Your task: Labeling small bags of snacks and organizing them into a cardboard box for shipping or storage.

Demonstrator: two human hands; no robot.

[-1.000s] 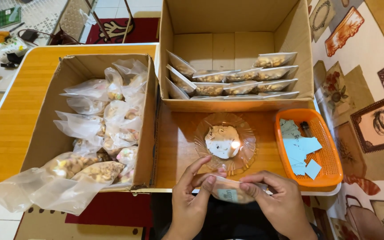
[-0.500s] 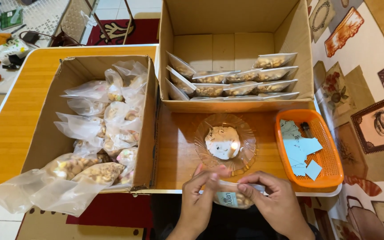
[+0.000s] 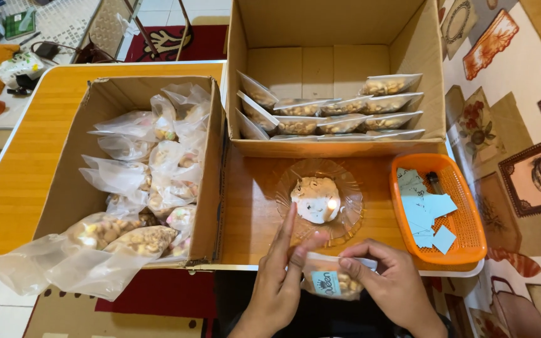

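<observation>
We see both hands gripping a small clear snack pouch (image 3: 333, 280) at the table's near edge. The left hand (image 3: 281, 275) pinches its left side with thumb and bent fingers, and the right hand (image 3: 388, 281) pinches its upper right corner. Compared with half a second ago, the left index finger has straightened and now points up toward the plate, and the pouch sits a little lower, its blue label turned more toward us.

The pouch is thin glossy plastic, filled with pale knobbly nuts. Just beyond the left fingertips stands a round ribbed glass plate (image 3: 349, 225) bearing a pale lump. Right of the right hand lies an orange mesh plastic basket (image 3: 471, 219) with light blue paper slips (image 3: 426, 209). Left of the left hand, a brown cardboard box (image 3: 64, 181) holds crumpled loose bags; farther ahead, another carton (image 3: 339, 37) holds flat sealed packets in rows.
</observation>
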